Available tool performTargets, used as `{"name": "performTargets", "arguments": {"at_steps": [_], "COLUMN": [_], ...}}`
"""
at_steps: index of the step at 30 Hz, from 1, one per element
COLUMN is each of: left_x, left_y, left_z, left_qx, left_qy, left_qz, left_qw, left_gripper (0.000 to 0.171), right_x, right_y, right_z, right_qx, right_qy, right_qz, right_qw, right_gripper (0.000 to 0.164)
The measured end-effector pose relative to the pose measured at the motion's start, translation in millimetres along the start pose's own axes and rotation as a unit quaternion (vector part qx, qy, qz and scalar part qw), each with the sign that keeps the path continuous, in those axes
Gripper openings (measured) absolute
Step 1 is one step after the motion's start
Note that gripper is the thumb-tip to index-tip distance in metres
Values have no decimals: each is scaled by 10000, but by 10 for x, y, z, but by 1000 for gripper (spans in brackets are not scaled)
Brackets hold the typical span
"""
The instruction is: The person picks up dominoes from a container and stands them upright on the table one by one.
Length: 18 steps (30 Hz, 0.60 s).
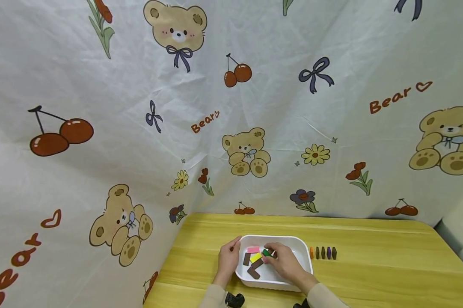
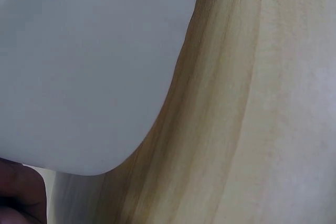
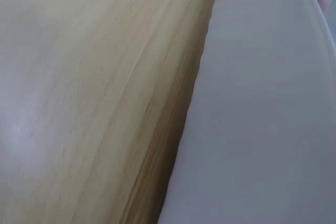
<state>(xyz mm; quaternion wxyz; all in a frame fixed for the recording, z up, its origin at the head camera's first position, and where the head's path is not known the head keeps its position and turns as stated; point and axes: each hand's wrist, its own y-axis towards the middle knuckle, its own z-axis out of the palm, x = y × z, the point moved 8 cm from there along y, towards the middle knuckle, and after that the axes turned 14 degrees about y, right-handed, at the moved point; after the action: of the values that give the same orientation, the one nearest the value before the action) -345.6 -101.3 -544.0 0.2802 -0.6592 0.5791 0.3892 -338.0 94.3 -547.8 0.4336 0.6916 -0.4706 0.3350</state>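
A white plastic tray (image 1: 306,267) stands on the table with several small domino-like blocks inside. My left hand (image 1: 227,260) grips its left rim. Over the tray's inside, my right hand (image 1: 288,264) pinches a green block (image 1: 266,253) between thumb and fingers; a brown block shows partly beneath those fingers. To the left of that hand lie a pink block (image 1: 253,250), a yellow block (image 1: 256,257) and several brown blocks (image 1: 253,273). The left wrist view catches fingers (image 2: 21,190) at the tray's edge, while the right wrist view is mostly the tray's outer wall (image 3: 262,103).
Right of the tray, several blocks stand upright in a row, among them an orange block (image 1: 311,253) and a purple block (image 1: 329,253). The wooden table (image 1: 389,265) extends beyond them. A white cloth printed with bears (image 1: 247,154) hangs behind and along the left side.
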Motion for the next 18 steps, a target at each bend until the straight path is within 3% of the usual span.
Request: {"name": "performTargets", "arguments": {"at_steps": [8, 13, 18], "left_x": [334, 299, 82], "left_y": [193, 174, 46], "left_z": [198, 165, 47], "left_qx": [17, -29, -166], "left_qy": [152, 95, 212], "left_qz": [20, 92, 89], "left_qw": [9999, 9999, 9996], "left_gripper": [30, 30, 29], "right_x": [180, 189, 185], "right_y": [-74, -125, -176], "right_z": [-120, -168, -239], "right_qx": [46, 73, 80], "right_qy": [-100, -167, -196], "right_qz": [-132, -231, -112], "right_qw": [9999, 9996, 9997], "right_gripper": [24, 19, 20]}}
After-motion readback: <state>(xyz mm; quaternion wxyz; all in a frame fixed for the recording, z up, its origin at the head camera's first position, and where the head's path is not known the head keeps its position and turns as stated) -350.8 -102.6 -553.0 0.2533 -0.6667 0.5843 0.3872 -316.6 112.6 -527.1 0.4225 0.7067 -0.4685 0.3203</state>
